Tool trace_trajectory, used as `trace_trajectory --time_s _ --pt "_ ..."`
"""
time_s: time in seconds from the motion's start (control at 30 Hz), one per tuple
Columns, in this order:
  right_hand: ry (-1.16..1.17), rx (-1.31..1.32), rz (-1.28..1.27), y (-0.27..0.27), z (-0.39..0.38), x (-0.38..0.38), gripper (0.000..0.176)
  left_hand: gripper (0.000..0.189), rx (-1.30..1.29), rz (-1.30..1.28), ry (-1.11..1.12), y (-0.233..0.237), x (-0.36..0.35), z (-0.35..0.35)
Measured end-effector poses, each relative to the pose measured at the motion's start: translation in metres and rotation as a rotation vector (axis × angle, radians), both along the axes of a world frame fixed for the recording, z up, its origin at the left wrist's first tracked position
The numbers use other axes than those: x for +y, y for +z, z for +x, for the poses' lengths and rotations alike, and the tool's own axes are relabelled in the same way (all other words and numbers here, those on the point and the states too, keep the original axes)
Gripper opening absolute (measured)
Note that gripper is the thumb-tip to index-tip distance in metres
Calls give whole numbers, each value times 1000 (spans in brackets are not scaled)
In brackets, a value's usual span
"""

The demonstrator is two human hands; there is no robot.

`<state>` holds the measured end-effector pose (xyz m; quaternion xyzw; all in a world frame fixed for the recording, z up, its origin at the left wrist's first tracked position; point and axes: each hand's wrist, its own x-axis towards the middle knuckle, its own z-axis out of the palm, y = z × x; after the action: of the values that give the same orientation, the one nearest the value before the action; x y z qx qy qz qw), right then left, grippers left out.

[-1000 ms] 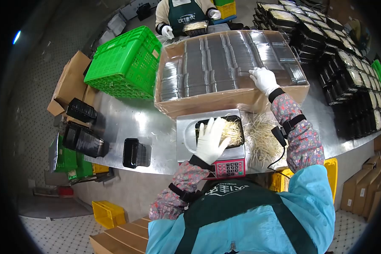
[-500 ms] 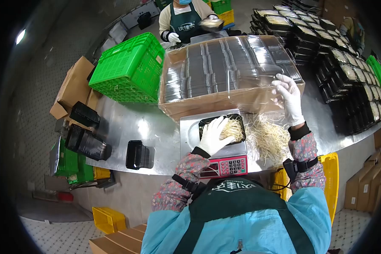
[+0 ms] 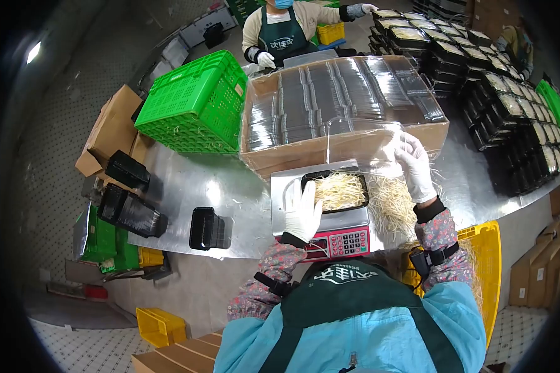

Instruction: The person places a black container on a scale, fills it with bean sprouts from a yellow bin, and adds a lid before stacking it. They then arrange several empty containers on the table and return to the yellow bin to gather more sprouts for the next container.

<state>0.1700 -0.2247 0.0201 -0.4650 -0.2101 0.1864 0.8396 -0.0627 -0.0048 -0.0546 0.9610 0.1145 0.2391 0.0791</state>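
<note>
A black tray [image 3: 337,194] filled with pale bean sprouts sits on a steel scale [image 3: 322,217] with a red keypad. My left hand [image 3: 302,212], in a white glove, rests flat on the scale platform at the tray's left end, fingers apart. My right hand [image 3: 412,165], also gloved, grips a clear plastic lid [image 3: 361,144] and holds it just above the tray. Behind the scale stands a big cardboard box [image 3: 342,102] packed with stacks of clear lids. A loose heap of sprouts [image 3: 393,204] lies to the right of the scale.
A green crate [image 3: 196,102] lies tilted at the back left. Black empty trays [image 3: 206,228] and stacks [image 3: 130,211] sit on the steel table [image 3: 193,186] at left. Several filled trays [image 3: 510,99] are stacked at right. A person in a green apron [image 3: 285,31] works opposite.
My right hand lifted a clear lid out of the box and brought it down over the tray. My left hand slid off the sprouts to the tray's left end.
</note>
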Motion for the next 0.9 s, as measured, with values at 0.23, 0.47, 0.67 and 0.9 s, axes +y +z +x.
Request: trace_trajectory --time_s 0.23,0.47,0.67,0.9 --pt "39 0 -39 -2 -19 10 51 51 18 -103 -7 -9 8 12" --pt "74 -46 -95 18 -36 3 74 52 -279 -861 -225 11 60 -4" --pt "322 -104 -152 21 -79 21 79 60 -307 -1534 -288 81 33 -15" --pt "48 -563 -662 -60 -51 19 41 35 -184 -1109 -35 38 23 -5"
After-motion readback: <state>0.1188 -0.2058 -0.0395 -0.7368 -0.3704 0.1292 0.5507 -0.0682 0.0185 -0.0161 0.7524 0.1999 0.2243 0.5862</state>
